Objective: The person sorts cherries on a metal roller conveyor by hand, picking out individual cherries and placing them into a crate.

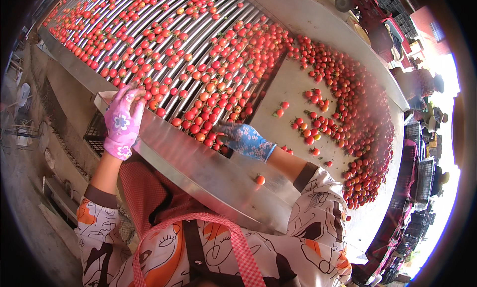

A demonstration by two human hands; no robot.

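Small red tomatoes (208,87), some with green stems, cover much of a metal roller conveyor (186,41) before me. My left hand (122,119), in a pink flowered glove, is at the conveyor's near metal rim (167,138), its parted fingers bent over beside the nearest tomatoes. Further right, my right hand (242,139) wears a blue flowered glove. Its spread fingers reach leftward against tomatoes at the near end of the rollers. Neither hand shows a tomato held, though both palms are hidden.
Right of the rollers, a metal tray (275,130) holds a large heap of tomatoes (354,97) along its far side. A lone tomato (260,180) lies near my right forearm. Black plastic crates (425,179) stand beyond the tray; another crate (96,132) is below my left hand.
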